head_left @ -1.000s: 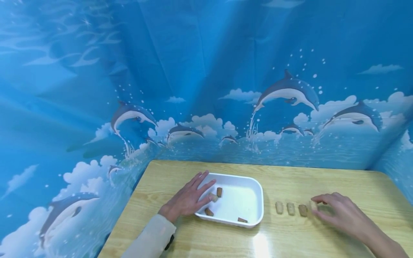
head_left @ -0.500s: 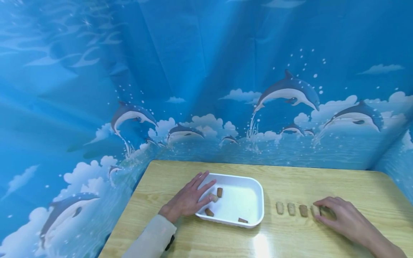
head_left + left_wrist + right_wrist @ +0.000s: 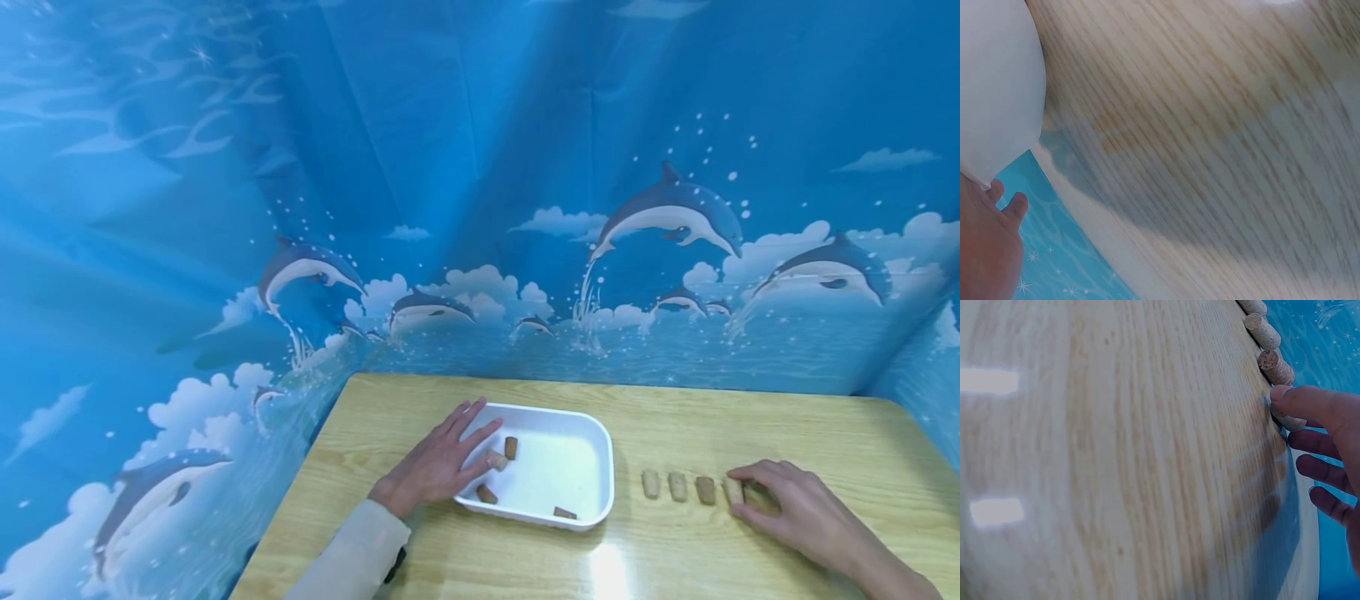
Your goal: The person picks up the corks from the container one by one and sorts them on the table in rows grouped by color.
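In the head view my left hand lies with spread fingers over the left rim of a white tray. A pale cork sits by its thumb inside the tray. Brown corks lie about it: one upright-looking cork, a second near the rim, a third at the near side. On the table, my right hand pinches a pale cork between thumb and forefinger. That cork stands at the right end of a row. In the right wrist view, the thumb partly covers the held cork.
To the left in the row are a brown cork and two pale corks, one nearer and one at the end, with small gaps. Everything rests on a wood-grain table. A blue dolphin-print sheet hangs around the table.
My right hand has shifted the pale cork slightly towards me and to the right, lining it up with the row. The left hand and tray have stayed put.
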Available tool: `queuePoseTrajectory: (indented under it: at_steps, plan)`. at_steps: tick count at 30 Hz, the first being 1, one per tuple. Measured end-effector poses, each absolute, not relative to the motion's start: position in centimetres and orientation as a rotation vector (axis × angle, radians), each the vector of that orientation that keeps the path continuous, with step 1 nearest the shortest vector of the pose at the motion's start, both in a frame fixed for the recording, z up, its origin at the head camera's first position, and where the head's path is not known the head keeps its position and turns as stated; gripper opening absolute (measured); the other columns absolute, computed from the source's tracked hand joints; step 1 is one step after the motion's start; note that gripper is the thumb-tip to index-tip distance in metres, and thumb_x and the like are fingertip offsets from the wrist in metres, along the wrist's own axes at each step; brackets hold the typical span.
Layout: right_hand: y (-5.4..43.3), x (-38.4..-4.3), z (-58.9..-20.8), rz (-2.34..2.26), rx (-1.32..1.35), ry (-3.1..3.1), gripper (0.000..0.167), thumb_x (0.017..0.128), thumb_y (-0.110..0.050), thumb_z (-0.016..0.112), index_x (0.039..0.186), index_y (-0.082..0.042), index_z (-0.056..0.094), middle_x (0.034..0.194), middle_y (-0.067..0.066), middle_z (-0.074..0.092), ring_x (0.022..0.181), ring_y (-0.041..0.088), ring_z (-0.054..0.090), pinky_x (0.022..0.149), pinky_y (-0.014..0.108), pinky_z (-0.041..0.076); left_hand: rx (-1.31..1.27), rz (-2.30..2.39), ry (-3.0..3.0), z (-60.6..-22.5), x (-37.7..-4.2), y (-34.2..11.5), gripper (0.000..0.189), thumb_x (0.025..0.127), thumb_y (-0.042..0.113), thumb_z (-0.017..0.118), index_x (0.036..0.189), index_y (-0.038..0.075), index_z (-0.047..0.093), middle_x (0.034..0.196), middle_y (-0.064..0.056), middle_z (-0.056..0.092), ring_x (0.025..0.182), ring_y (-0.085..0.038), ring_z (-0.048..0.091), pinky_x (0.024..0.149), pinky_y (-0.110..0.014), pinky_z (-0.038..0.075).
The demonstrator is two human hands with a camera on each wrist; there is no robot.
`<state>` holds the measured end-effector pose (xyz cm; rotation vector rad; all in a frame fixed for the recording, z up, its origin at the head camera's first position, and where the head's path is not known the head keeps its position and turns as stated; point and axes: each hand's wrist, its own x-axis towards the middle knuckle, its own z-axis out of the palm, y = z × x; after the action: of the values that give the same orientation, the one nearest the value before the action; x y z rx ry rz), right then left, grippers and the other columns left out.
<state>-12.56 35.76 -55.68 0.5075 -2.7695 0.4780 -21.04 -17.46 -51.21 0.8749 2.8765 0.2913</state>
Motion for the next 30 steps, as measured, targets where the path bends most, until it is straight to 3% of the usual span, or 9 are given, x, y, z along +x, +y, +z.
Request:
queuePoseTrajectory:
  at_steps: [21,26,30]
  plan:
    - [35.6,-12.4,-55.8,0.492,0.506,-2.762,0.048,0.075,-0.034,0.101,0.116,-0.019,0.081,0.108,-0.008,0.079,0.094,0.012,0.072,0.077,0.037,0.062,0.873,0.278,2.883,-51.3,-21.1,-17.5,0.064,0.115,0.061,0.038,0.174,0.037,0.029,0.186,-0.002,0.008,0.172,-0.033,0.012,0.133,-0.063,0.03]
    - [35.3,-12.4,-55.3,0.529,0.494,-2.784,0.048,0.078,-0.036,0.099,0.119,-0.017,0.081,0.11,-0.008,0.079,0.093,0.008,0.071,0.075,0.035,0.061,0.877,0.279,2.886,-51.3,-21.1,-17.5,0.064,0.115,0.06,0.039,0.174,0.037,0.029,0.186,-0.001,0.008,0.172,-0.033,0.012,0.133,-0.063,0.031]
    - [35.1,-12.6,-54.7,0.539,0.475,-2.807,0.049,0.083,-0.039,0.096,0.121,-0.015,0.081,0.112,-0.006,0.079,0.093,0.013,0.072,0.075,0.037,0.061,0.872,0.284,2.883,-51.3,-21.1,-17.5,0.064,0.115,0.06,0.038,0.174,0.037,0.029,0.186,-0.001,0.008,0.172,-0.033,0.012,0.133,-0.063,0.031]
